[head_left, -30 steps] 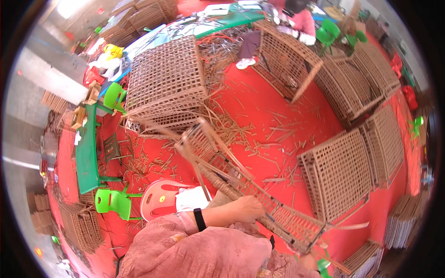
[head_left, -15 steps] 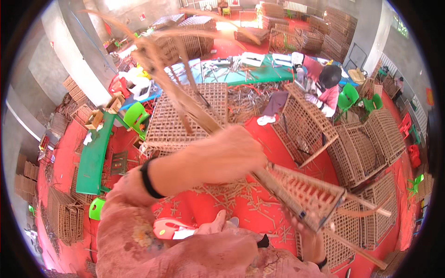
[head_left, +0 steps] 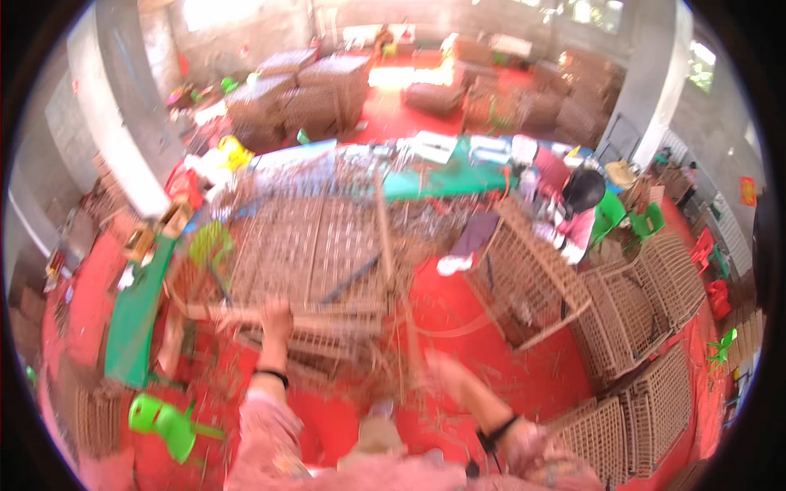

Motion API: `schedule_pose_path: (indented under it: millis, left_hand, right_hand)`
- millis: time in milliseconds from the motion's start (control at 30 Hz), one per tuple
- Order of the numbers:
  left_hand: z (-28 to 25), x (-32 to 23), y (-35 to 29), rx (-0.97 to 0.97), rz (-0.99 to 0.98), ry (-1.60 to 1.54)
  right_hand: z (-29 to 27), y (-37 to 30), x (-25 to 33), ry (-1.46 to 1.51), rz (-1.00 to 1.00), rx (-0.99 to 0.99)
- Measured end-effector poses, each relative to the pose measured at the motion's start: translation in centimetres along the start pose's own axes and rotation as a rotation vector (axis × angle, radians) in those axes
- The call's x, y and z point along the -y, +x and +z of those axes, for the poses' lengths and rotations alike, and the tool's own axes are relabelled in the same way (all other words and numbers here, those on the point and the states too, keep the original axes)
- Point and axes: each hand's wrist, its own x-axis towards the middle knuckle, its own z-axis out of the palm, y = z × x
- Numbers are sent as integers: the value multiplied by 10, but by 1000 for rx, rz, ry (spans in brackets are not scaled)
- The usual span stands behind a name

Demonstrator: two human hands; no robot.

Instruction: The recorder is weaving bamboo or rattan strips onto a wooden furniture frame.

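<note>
"Brown lattice frame (head_left: 313, 254) — where?"

"Across a woven crate (head_left: 327, 337), in my view; I see the left hand (head_left: 278, 317) closed on the frame's near rim."

"Right hand (head_left: 446, 376)?"

"Blurred, over red floor (head_left: 528, 368) — I can't tell whether it holds anything."

"Other containers?"

"Two cardboard boxes (head_left: 175, 221) by the green table (head_left: 135, 319), contents unclear to me."

I've brought the woven frame (head_left: 313, 254) over the woven stack (head_left: 323, 348), my hands (head_left: 278, 319) now on its near side.

Shows brown lattice on the basket (head_left: 282, 237) left of centre, red on the floor (head_left: 532, 368), bright green on the lower-left chair (head_left: 168, 421), pink on both sleeves (head_left: 266, 430).
</note>
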Motion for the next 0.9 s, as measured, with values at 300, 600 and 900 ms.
schedule_pose_path:
  millis: [300,600,900]
  left_hand:
    - [168,-85,-43,486,-59,-318]
    - [169,-101,-40,487,17,-421]
    - [160,-81,-5,296,-247,51]
  right_hand:
    - [-102,-102,-159,235,259,-767]
    - [-53,-140,-233,303,411,-765]
    - [-24,-161,-259,347,217,-795]
